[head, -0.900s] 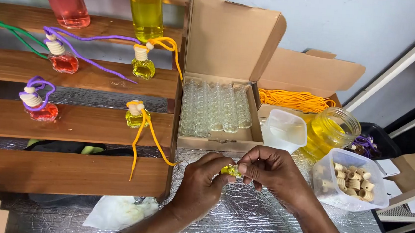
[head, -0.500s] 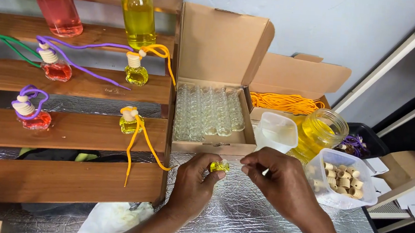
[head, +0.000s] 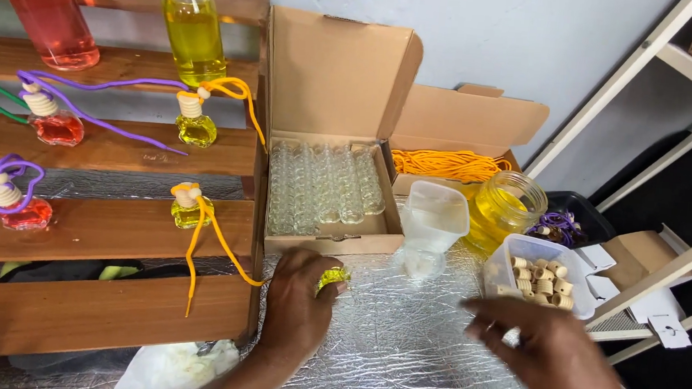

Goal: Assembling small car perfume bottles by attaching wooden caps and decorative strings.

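My left hand grips a small glass bottle of yellow liquid just above the silver foil surface, in front of the open box of empty small bottles. My right hand is away from it at the lower right, fingers spread and holding nothing. It hovers just below the clear tub of wooden caps. A glass jar of yellow liquid stands behind that tub, next to a clear plastic cup.
A wooden stepped rack on the left carries small filled bottles with purple and orange cords, plus two tall bottles, red and yellow. A second box holds orange cords. A white shelf frame stands at right.
My right hand has let go of the small yellow bottle and moved right toward the tub of caps. My left hand keeps the bottle. The camera has shifted closer.
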